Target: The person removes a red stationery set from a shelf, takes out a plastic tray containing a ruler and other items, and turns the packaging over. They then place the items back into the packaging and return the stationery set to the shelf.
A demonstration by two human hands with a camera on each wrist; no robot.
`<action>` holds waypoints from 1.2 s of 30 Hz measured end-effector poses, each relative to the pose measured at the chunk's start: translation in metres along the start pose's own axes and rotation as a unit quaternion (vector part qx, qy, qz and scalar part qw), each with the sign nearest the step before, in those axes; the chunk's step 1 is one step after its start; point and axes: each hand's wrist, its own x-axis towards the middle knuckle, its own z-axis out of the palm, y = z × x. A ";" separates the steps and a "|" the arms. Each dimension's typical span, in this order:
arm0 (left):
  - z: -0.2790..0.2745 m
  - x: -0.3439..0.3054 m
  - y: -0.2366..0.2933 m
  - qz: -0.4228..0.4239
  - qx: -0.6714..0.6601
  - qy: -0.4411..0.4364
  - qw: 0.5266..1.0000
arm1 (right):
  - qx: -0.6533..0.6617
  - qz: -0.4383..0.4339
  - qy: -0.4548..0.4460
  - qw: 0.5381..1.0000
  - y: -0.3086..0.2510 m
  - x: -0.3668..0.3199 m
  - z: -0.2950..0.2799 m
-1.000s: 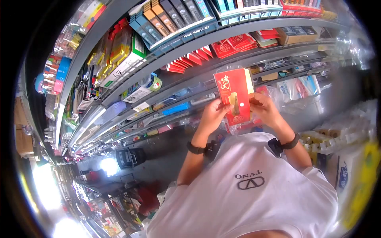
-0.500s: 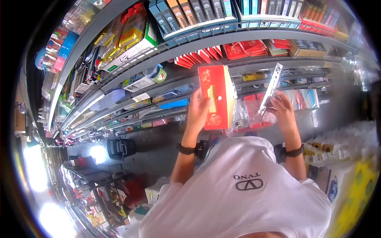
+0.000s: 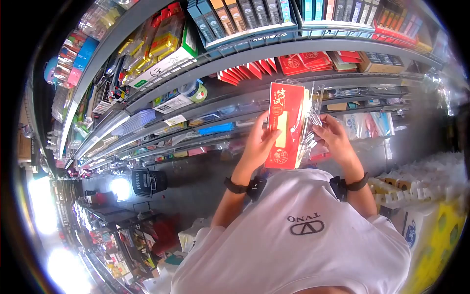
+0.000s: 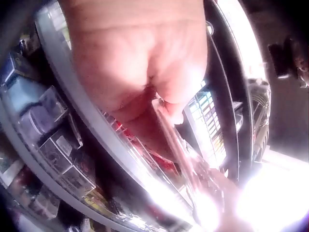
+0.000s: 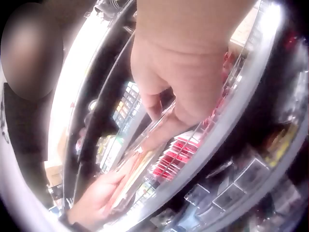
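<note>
A flat red packet (image 3: 284, 105) with gold lettering and a cream window stands upright before the chest in the head view. My left hand (image 3: 257, 147) grips its left side, the thumb across the front. Along the packet's right edge, my right hand (image 3: 335, 137) pinches a clear plastic sleeve (image 3: 316, 105) with shiny streaks. From the right wrist, the right hand (image 5: 186, 92) reaches to the packet's edge (image 5: 131, 181), opposite the left hand (image 5: 94, 200). The left wrist view shows the back of the left hand (image 4: 135, 72); its fingertips are mostly hidden.
Long grey shelves (image 3: 205, 63) run ahead, carrying boxed goods (image 3: 245, 17) and red envelopes (image 3: 306, 61). A dark basket (image 3: 147, 182) stands on the floor to the left. White plastic-wrapped goods (image 3: 421, 181) and a yellow package (image 3: 440, 240) lie at the right.
Half a second ago the hands were apart, the right holding the clear plastic away from the packet. Now packet and plastic are together again, the packet having moved right and the right hand left.
</note>
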 end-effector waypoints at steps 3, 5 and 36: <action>0.002 -0.001 0.000 0.002 0.017 0.016 1.000 | 0.023 -0.008 0.003 1.000 0.003 0.001 -0.002; 0.003 0.000 0.004 0.008 0.038 0.035 0.999 | 0.036 -0.017 0.017 0.999 0.006 0.000 -0.004; 0.023 0.004 0.010 -0.032 0.188 0.042 0.981 | -0.032 -0.051 0.056 0.997 0.012 -0.003 0.007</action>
